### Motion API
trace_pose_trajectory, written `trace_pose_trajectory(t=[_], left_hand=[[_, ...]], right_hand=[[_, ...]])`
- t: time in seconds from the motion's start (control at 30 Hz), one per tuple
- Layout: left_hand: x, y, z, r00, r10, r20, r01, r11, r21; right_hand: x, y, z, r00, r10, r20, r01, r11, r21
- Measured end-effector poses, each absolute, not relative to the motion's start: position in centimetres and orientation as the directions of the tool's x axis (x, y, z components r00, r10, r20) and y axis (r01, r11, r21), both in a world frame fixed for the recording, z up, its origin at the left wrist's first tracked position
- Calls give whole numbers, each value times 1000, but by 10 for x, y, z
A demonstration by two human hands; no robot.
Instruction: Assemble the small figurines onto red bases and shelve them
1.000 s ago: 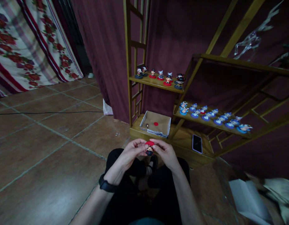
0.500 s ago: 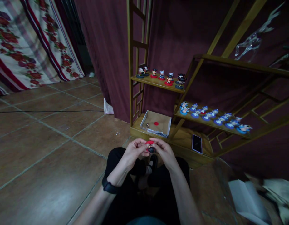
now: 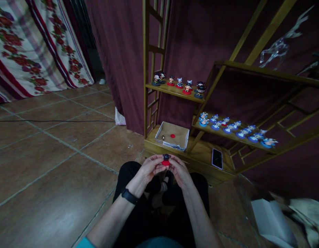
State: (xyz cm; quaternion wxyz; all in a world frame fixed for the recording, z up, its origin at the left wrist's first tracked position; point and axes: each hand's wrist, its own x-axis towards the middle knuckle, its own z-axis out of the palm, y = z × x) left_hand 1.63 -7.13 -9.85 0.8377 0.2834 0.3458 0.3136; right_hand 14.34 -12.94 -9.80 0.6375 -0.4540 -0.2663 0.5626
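Observation:
Between my two hands is a small figurine (image 3: 166, 159) with a black-haired head and a round red base. It stands upright, head away from me. My left hand (image 3: 153, 166) pinches it from the left, thumb and fingers at the base. From the right, my right hand (image 3: 178, 167) grips the same base. Just beyond my hands, a shallow cardboard box (image 3: 181, 137) rests on the bottom shelf. In it lie a red disc (image 3: 172, 136) and a tiny dark-haired figure piece (image 3: 163, 137).
A wooden shelf unit (image 3: 172, 90) holds several figurines with red or dark bases. Several blue figurines (image 3: 229, 128) stand on the lower right shelf. A phone (image 3: 217, 158) lies at the bottom right. A clear deer ornament (image 3: 277, 48) is above; a white box (image 3: 271, 220) sits on the floor.
The figurine has been turned over in my hands: its head was toward me with the red base away, and now the head points away with the base nearer me.

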Motion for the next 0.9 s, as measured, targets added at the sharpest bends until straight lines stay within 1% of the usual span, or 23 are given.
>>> trace_pose_trajectory(t=[0.23,0.33,0.43,0.63,0.8,0.9], left_hand=[[20,-67,-105,564,688,-456,-315,690,652],[21,-66,-109,569,689,-448,-330,691,643],[24,-64,-113,525,718,-457,-376,678,632],[34,-65,-110,352,817,-457,-448,576,684],[47,-68,-100,320,869,-378,-474,492,730],[53,-69,-97,300,891,-340,-494,450,744]], right_hand=[[144,-125,-112,256,934,-248,-533,-78,-843],[145,-124,-118,262,933,-248,-536,-73,-841],[146,-124,-122,280,932,-232,-517,-57,-854],[141,-121,-119,295,942,-159,-447,-11,-895],[136,-112,-111,357,933,-42,-308,75,-948],[139,-106,-111,359,933,16,-249,112,-962]])
